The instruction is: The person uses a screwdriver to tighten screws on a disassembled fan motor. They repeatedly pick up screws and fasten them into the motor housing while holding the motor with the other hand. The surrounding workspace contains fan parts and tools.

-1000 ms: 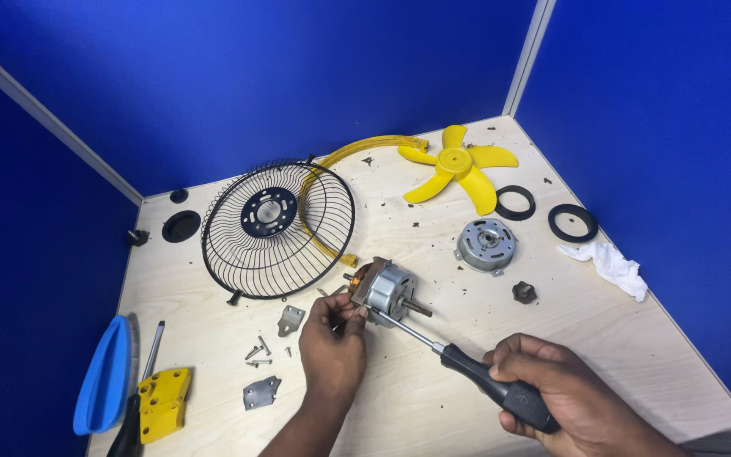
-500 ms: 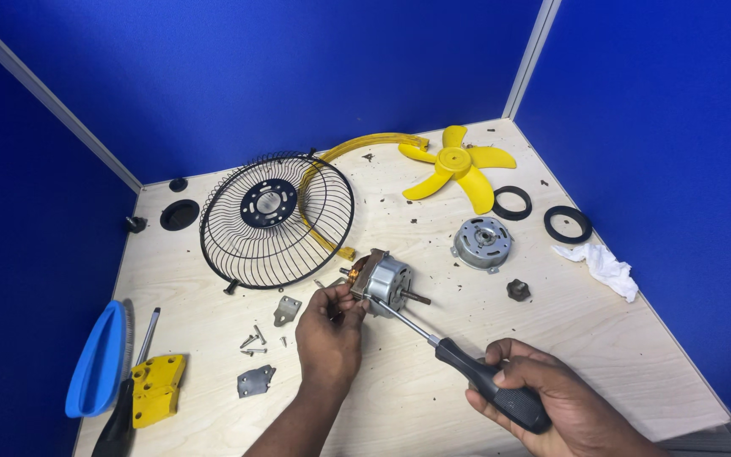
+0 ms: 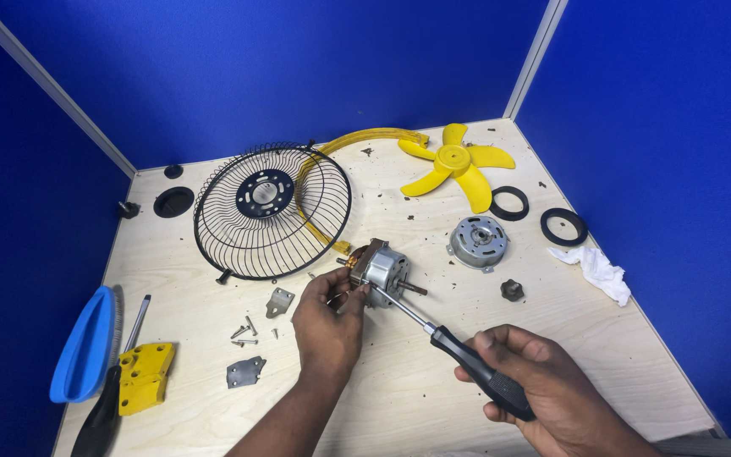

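Fan motor [image 3: 380, 266], mid-counter [image 3: 433, 406], pinched in left hand [image 3: 328, 324]; right hand [image 3: 543, 385] clenched on screwdriver [image 3: 450, 343], tip at housing: likely slip risk, tip skidding toward left fingers, loose screws [image 3: 245, 332] scattering.

Wire fan guard [image 3: 272, 211], yellow fan blade [image 3: 457, 165]

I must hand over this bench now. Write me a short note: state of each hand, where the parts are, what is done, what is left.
Left hand: holds the small silver electric motor with copper windings just above the pale plywood table.
Right hand: grips the black-handled screwdriver, tip at the motor housing.
Done: black wire fan guard, yellow plastic fan blade, round silver motor cover and loose screws lie off on the table.
Left: the motor in hand is not yet opened.
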